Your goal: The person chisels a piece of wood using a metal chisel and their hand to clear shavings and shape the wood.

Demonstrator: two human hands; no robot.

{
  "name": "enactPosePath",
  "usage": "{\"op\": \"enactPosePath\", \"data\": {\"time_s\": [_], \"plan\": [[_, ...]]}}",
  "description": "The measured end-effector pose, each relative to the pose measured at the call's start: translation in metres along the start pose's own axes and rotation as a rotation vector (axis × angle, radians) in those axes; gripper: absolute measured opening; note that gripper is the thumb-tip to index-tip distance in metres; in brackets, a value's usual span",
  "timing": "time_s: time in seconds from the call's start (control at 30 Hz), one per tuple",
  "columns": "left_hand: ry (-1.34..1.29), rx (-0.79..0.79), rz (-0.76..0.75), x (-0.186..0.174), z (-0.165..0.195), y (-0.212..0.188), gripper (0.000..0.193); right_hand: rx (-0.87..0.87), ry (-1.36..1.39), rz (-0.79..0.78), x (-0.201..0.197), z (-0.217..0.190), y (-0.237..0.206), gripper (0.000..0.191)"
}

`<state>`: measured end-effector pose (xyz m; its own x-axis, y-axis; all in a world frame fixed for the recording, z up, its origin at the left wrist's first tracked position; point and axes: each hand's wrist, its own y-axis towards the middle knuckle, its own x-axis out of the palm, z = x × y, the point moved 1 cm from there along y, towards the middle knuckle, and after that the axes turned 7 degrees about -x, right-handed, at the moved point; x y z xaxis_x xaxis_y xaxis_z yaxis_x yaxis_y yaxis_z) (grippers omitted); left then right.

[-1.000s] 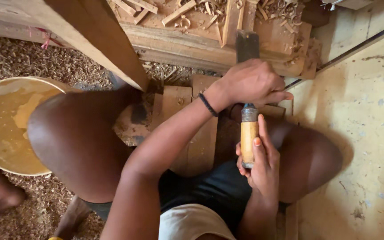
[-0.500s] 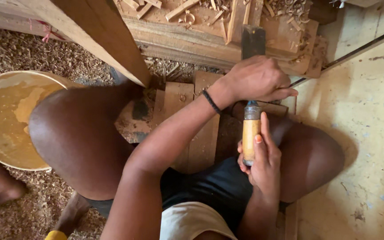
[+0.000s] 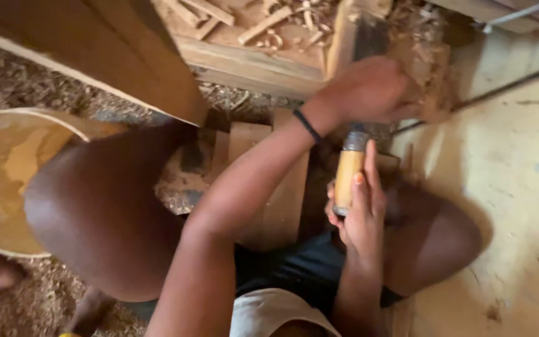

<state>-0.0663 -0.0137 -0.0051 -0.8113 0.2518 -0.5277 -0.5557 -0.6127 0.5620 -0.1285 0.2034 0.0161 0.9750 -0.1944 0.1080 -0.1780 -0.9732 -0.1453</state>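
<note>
- Looking down from the head camera, I see the right hand [image 3: 360,215] wrapped round the yellow wooden handle [image 3: 348,181] of a chisel, its grip closed on the lower half of that handle with the fingers along its side.
- The left hand [image 3: 369,90] sits just above, closed over the upper end of the tool where the dark blade [image 3: 369,39] runs up from under it; a black wristband [image 3: 307,125] circles that wrist.
- The chisel stands roughly upright between the knees, its blade against the wooden workpiece [image 3: 251,65] strewn with wood chips [image 3: 263,25].
- I judge the tool stiff and fairly light, the smooth handle perhaps a little slick, so holding low on the handle and steadying near the blade suits it; the cutting edge is hidden.
- A round tan basin [image 3: 7,181] sits to the left on a sawdust floor [image 3: 7,93].
</note>
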Motion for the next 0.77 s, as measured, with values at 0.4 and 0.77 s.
{"op": "enactPosePath", "data": {"time_s": [0.4, 0.77], "plan": [[0.107, 0.184, 0.151, -0.018, 0.064, 0.002, 0.043, -0.051, 0.116, 0.058, -0.025, -0.025, -0.022, 0.078], [0.161, 0.099, 0.183, -0.008, 0.083, -0.023, 0.047, 0.032, 0.053, 0.026, -0.045, -0.033, -0.044, 0.078]]}}
